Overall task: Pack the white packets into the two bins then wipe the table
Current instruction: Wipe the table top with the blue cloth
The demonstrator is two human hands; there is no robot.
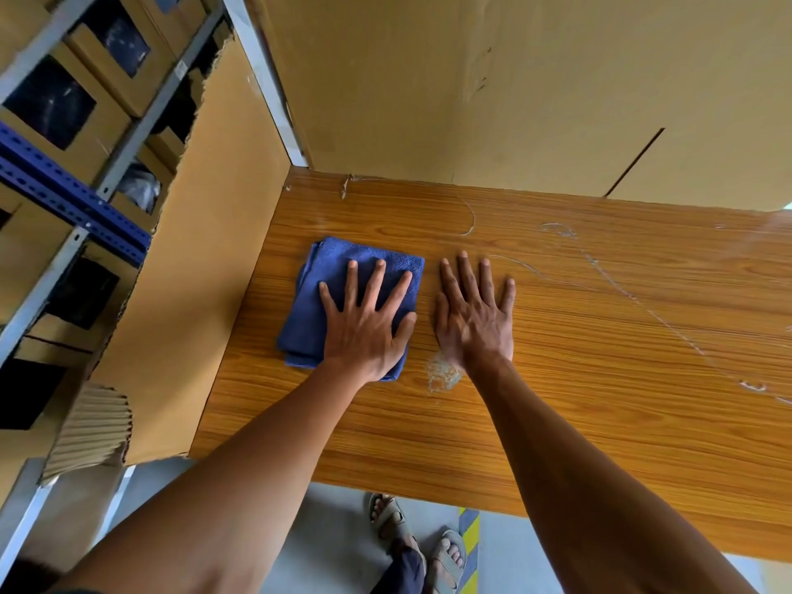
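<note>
Both forearms reach out: my left hand (364,323) presses flat on the blue cloth (343,302) to wipe, right hand (475,315) flat, bracing on the table (600,379).

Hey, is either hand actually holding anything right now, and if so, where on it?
Nothing is gripped. The left hand presses flat, fingers spread, on top of the folded blue cloth. The right hand lies flat on the bare table.

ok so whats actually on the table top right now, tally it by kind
blue cloth: 1, folded, under the flat left hand
hands resting flat on the table: 2, left hand on the cloth, right hand on bare wood
white packets: 0 in view
bins: 0 in view
total: 3
</note>
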